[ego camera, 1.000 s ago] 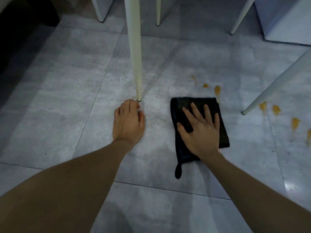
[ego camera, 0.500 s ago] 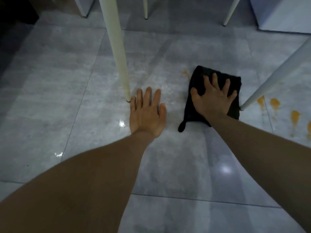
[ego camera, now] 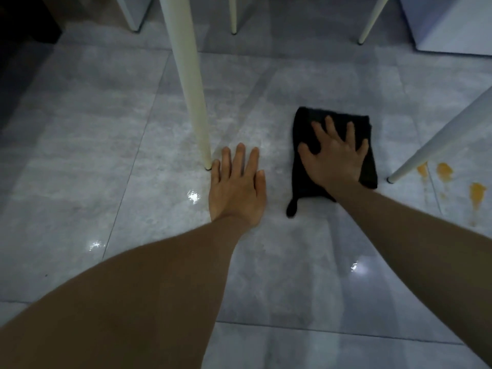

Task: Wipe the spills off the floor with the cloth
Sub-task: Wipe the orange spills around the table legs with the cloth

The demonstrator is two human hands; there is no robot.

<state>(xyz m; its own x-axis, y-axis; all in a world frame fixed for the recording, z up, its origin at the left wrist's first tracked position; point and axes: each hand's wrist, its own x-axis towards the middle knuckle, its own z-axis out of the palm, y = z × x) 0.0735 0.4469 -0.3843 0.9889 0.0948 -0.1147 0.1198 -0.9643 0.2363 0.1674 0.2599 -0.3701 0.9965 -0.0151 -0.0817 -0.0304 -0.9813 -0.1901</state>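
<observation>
A folded black cloth (ego camera: 306, 126) lies flat on the grey tiled floor (ego camera: 106, 155). My right hand (ego camera: 335, 158) presses down on it with the fingers spread. My left hand (ego camera: 237, 187) rests flat on the bare floor, fingers apart, its little finger beside the foot of a cream table leg (ego camera: 194, 102). Several orange spills (ego camera: 476, 194) mark the floor to the right of the cloth, past a slanted white leg (ego camera: 439, 139). The wet floor around the cloth shows no orange marks.
More white legs (ego camera: 233, 14) stand at the back, one of them (ego camera: 370, 22) slanted. A white cabinet base (ego camera: 452, 25) sits at the back right and a dark object (ego camera: 24, 20) at the back left. The floor shines with wet reflections.
My right hand pushed the cloth forward over the small orange spots, which no longer show. My left hand opened flat on the floor beside the table leg.
</observation>
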